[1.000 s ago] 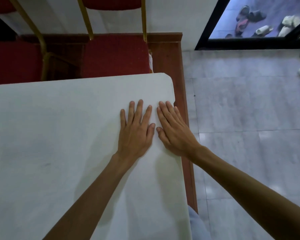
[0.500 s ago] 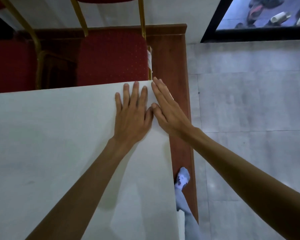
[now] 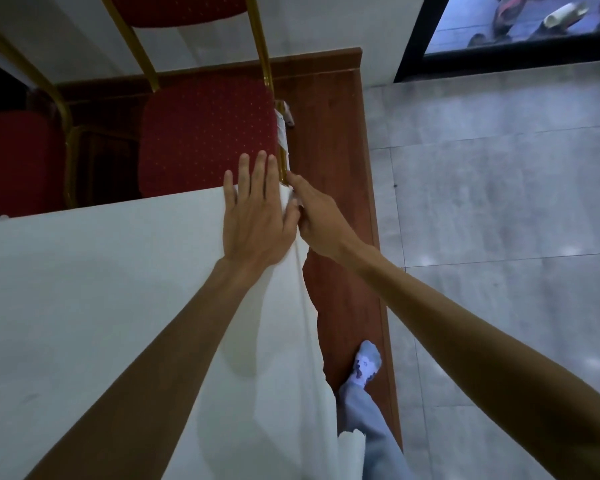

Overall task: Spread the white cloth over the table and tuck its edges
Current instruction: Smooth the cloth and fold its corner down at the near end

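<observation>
The white cloth point(image 3: 101, 289) covers the table top, and its right side hangs down in folds toward the floor. My left hand point(image 3: 257, 216) lies flat on the far right corner, palm down, fingers reaching past the far edge. My right hand point(image 3: 314, 220) is just beside it at the corner, fingers curled and pinching a bunch of the cloth at the corner. The table itself is hidden under the cloth.
A red chair point(image 3: 208, 133) with a gold frame stands just beyond the far edge, a second red seat point(image 3: 18, 161) to its left. A brown wooden platform point(image 3: 336, 202) runs along the right side, my socked foot point(image 3: 366, 363) on it. Grey tiled floor point(image 3: 499, 220) lies to the right.
Both hands slid from the table top to the far right corner. The right hand went from flat to pinching the cloth, and the cloth's right side now hangs gathered in folds.
</observation>
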A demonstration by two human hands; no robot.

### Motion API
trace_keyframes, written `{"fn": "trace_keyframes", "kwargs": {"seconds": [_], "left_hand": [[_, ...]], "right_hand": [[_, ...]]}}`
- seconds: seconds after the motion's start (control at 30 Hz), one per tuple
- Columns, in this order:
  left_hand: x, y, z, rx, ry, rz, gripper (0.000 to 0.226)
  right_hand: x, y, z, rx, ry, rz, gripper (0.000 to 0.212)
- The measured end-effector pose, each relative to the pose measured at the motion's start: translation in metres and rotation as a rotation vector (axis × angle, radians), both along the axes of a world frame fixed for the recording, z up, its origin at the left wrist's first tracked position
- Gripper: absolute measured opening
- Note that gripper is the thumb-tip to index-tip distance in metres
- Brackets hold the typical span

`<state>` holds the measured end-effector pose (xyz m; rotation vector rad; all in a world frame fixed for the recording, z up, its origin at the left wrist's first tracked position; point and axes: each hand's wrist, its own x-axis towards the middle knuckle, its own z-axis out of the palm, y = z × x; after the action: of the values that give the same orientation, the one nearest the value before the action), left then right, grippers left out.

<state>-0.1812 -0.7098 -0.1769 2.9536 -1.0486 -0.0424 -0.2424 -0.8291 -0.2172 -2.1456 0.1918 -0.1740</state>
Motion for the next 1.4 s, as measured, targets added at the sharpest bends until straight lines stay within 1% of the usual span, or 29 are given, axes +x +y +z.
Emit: {"fn": "trace_keyframes", "kwargs": {"seconds": [0.1,0.23,0.33,0.47,0.53,0.7,0.8,0.87,0.93,1.0,1.07,1.1,1.17,1.2,1.27,1.33,1.4], "left_hand": [[0.0,0.001,0.001,-0.014,-0.014,-0.008,0.069],[0.001,0.001,0.003,-0.041,-0.004,-0.009,0.072],[0.001,0.0,0.004,-0.059,0.005,0.008,0.074],[0.002,0.0,0.002,-0.039,0.007,0.015,0.075],[0.002,0.001,0.001,-0.027,0.005,0.015,0.075],[0.002,0.001,0.001,-0.021,0.006,0.013,0.076],[0.001,0.001,0.003,-0.026,0.0,0.014,0.076],[0.001,0.001,0.004,-0.024,-0.001,0.011,0.076],[0.0,0.0,0.004,-0.021,-0.001,0.013,0.077],[0.0,0.0,0.004,-0.017,0.0,0.016,0.077],[0.0,0.001,0.003,-0.015,-0.007,0.017,0.076],[0.001,0.001,0.002,-0.016,-0.01,0.017,0.075],[0.0,0.002,0.002,-0.025,-0.008,0.018,0.074],[0.0,0.001,0.002,-0.029,-0.007,0.018,0.074],[0.0,0.001,0.003,-0.034,-0.009,0.016,0.073],[0.0,0.001,0.003,-0.037,-0.014,0.016,0.073],[0.0,0.001,0.002,-0.033,-0.009,0.015,0.074]], "right_hand": [[0.007,0.004,-0.001,-0.009,-0.028,-0.025,0.052],[0.006,0.002,-0.004,-0.013,-0.114,-0.092,0.03],[-0.001,0.001,-0.006,-0.082,-0.113,-0.138,0.028],[-0.007,-0.004,-0.004,-0.123,-0.104,-0.161,0.021],[-0.003,-0.008,-0.004,-0.123,-0.08,-0.181,0.021],[0.004,-0.013,-0.007,-0.124,-0.017,-0.197,0.011],[0.003,-0.014,-0.014,-0.075,0.033,-0.137,0.013],[0.0,-0.016,-0.019,-0.064,0.061,-0.051,0.022],[-0.003,-0.018,-0.021,-0.088,0.051,-0.02,0.019],[-0.004,-0.019,-0.021,-0.103,0.036,-0.059,0.015],[0.0,-0.018,-0.019,-0.099,0.064,-0.135,0.01],[0.002,-0.019,-0.017,-0.088,0.078,-0.186,0.011],[0.006,-0.02,-0.017,-0.057,0.087,-0.252,0.024],[0.007,-0.021,-0.017,-0.037,0.088,-0.243,0.025],[0.005,-0.022,-0.019,-0.024,0.097,-0.175,0.017],[0.001,-0.024,-0.022,-0.047,0.131,-0.124,0.019],[-0.002,-0.024,-0.02,-0.073,0.144,-0.142,0.018]]}}
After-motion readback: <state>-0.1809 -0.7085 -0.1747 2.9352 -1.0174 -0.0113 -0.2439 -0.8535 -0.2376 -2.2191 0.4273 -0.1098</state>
